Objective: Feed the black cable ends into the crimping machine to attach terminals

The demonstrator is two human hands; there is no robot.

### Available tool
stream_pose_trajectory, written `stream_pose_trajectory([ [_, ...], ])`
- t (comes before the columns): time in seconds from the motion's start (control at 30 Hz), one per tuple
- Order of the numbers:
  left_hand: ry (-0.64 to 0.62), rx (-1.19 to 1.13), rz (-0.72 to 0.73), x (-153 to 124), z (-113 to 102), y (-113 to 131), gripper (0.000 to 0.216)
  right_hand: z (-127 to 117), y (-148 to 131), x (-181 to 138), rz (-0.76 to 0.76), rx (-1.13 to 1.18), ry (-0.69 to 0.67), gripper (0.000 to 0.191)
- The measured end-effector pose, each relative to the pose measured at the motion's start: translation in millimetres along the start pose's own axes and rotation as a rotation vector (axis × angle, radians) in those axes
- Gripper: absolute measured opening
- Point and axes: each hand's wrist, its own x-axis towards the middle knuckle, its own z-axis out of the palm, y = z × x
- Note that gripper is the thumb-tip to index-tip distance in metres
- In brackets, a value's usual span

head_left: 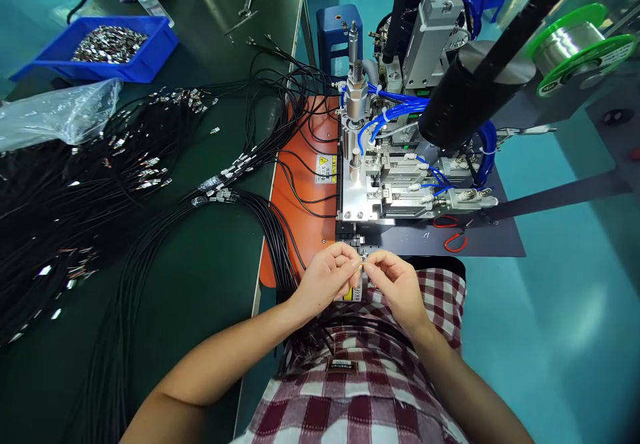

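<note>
Close in front of my body, at the near end of the machine, both hands meet fingertip to fingertip. My left hand [327, 276] pinches what looks like a thin wire end [363, 263]. From the other side, my right hand [399, 291] also pinches at it with thumb and forefinger. The wire is mostly hidden by the fingers. Just beyond them lies the near end of the soldering machine [357, 197], with metal blocks and blue tubes. A thick bundle of black cables [267, 231] runs down beside my left forearm, and loose cable ends lie on my lap.
Left is a green table [200, 284] with heaps of black cables [75, 191] with metal connectors, a blue bin [160, 47] of small metal parts and a plastic bag [65, 114]. Red-handled scissors [455, 239] lie right of my hands. A solder spool [575, 47] and black cylinder [465, 97] overhang the machine.
</note>
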Motion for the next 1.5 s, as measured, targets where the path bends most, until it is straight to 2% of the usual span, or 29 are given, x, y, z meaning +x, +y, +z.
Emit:
stream_pose_trajectory([
  [0.57, 0.019, -0.032, 0.027, -1, 1, -5, 0.018, 10, 5, 1, 0.083, 0.140, 0.070, 0.020],
  [0.7, 0.038, -0.035, 0.012, -2, 2, -4, 0.022, 13, 6, -2, 0.032, 0.111, 0.103, 0.019],
  [0.9, 0.028, -0.031, -0.003, -3, 2, 0, 0.026, 6, 2, -2, 0.022, 0.088, 0.057, 0.017],
  [1.27, 0.011, 0.003, -0.014, -3, 3, 3, 0.026, 4, -4, -1, -0.048, -0.097, 0.097, 0.018],
  [1.5, -0.011, 0.021, -0.011, -3, 3, 5, 0.026, 1, -7, 0, -0.030, -0.075, 0.037, 0.017],
])
